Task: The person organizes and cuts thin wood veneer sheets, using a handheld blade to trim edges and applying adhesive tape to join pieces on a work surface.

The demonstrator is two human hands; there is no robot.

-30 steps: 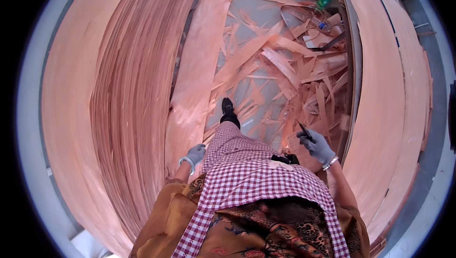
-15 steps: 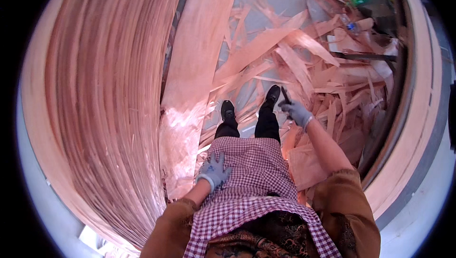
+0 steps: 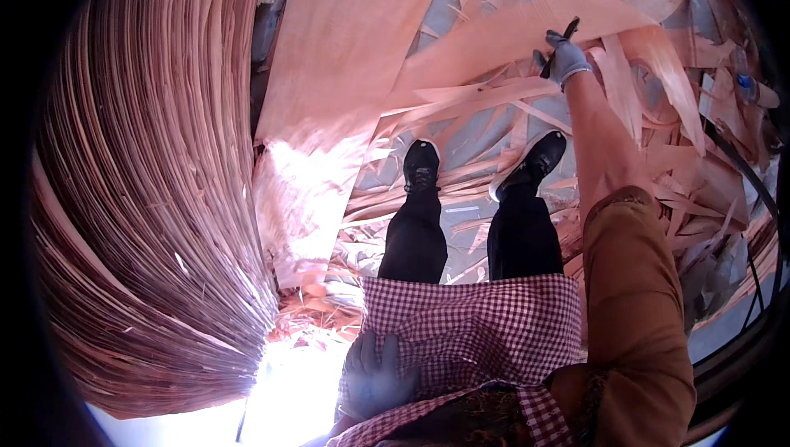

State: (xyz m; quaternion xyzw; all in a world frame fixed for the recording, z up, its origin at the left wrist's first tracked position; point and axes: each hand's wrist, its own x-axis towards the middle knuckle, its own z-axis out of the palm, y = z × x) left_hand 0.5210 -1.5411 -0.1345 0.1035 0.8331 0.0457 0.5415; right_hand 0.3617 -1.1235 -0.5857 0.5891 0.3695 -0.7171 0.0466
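My right hand [image 3: 564, 60], in a grey glove, reaches out ahead with its fingers closed around a slim dark tool [image 3: 569, 30] whose exact kind I cannot make out. Below that hand lies a wide curled strip of wood veneer [image 3: 510, 26]. Close to my body, my left hand [image 3: 378, 375], also gloved, rests on the checked apron [image 3: 461, 324] with its fingers stretched out and nothing visible in it.
A tall stack of veneer sheets [image 3: 164, 167] rises at my left. Beside it lies a long broad veneer sheet [image 3: 329, 60]. Torn strips litter the grey floor around my black shoes [image 3: 422, 166]. Dark cables [image 3: 753, 176] run at the right edge.
My right arm has stretched farther forward with the dark tool. The whole view has shifted, and the left hand stays on the apron.
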